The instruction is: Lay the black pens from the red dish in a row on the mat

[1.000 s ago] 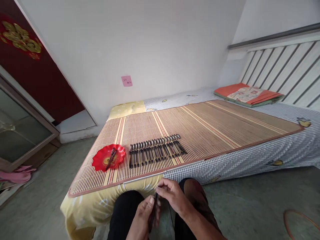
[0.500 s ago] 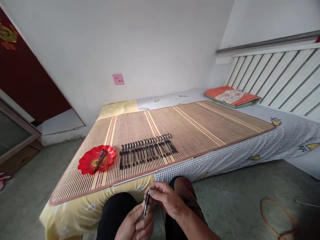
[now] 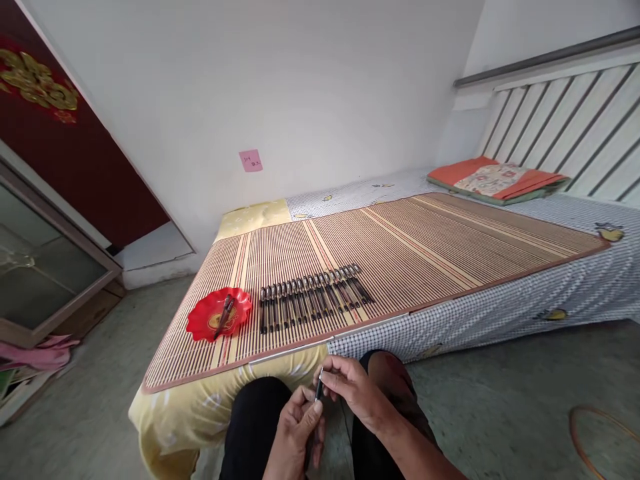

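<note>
Between my two hands is a slim dark pen (image 3: 319, 389) with a shiny upper end, held above my knees. My left hand (image 3: 299, 427) is closed around its lower part, thumb on the barrel. With a pinch of thumb and fingers, my right hand (image 3: 347, 387) grips its upper end. Beyond them, a row of several dark, partly clear pens (image 3: 313, 298) lies side by side on the striped bamboo mat (image 3: 420, 253). Left of the row stands a red wavy-edged plate (image 3: 200, 325) with dark pens (image 3: 224, 316) in it; their exact number is hard to make out.
The mat covers a bed with a checked sheet (image 3: 500, 313) and yellow cloth (image 3: 200, 407). A folded orange cloth (image 3: 470, 175) lies at the far right by white slats (image 3: 565, 120). A pink note (image 3: 251, 161) is on the wall. An orange cable loop (image 3: 580, 433) rests on the floor.
The view has turned slightly left, so things appear further right. My left thumb has moved up along the pen, and less of the pen shows now. Both hands still hold it.
</note>
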`<action>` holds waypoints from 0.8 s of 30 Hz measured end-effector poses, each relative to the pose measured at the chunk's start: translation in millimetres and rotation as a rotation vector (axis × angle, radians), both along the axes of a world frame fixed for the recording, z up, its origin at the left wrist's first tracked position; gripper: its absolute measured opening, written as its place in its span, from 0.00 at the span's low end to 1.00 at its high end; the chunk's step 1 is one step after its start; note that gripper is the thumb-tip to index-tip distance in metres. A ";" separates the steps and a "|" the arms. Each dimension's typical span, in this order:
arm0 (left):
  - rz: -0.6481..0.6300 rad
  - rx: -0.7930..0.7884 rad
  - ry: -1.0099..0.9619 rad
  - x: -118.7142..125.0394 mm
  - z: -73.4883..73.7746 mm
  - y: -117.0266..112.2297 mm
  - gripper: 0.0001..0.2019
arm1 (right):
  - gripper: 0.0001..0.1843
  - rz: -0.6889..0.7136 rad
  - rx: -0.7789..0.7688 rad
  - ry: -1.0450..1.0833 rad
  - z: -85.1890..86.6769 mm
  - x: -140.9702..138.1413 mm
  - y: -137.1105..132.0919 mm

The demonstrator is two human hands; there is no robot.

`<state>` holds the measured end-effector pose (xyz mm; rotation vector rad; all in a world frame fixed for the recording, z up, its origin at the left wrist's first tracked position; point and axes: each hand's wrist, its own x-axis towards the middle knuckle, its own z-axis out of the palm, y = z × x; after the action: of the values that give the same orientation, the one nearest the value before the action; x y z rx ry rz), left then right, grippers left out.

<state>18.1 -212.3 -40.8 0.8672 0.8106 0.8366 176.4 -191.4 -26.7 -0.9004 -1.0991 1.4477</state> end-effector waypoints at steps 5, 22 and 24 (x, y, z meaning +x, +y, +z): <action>-0.105 -0.068 -0.070 1.8 2.2 -5.3 0.20 | 0.19 -0.018 -0.094 0.147 -3.4 8.0 2.7; -0.130 0.126 0.321 -27.0 1.4 12.8 0.27 | 0.19 -0.361 -0.039 0.173 31.4 111.8 10.0; -0.005 0.137 0.302 -17.6 6.5 14.7 0.26 | 0.18 -0.289 -0.040 0.126 32.8 105.2 5.0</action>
<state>0.4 -197.5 -34.3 1.1342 1.0220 0.7734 281.6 -186.4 6.1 -0.9408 -0.8125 1.2711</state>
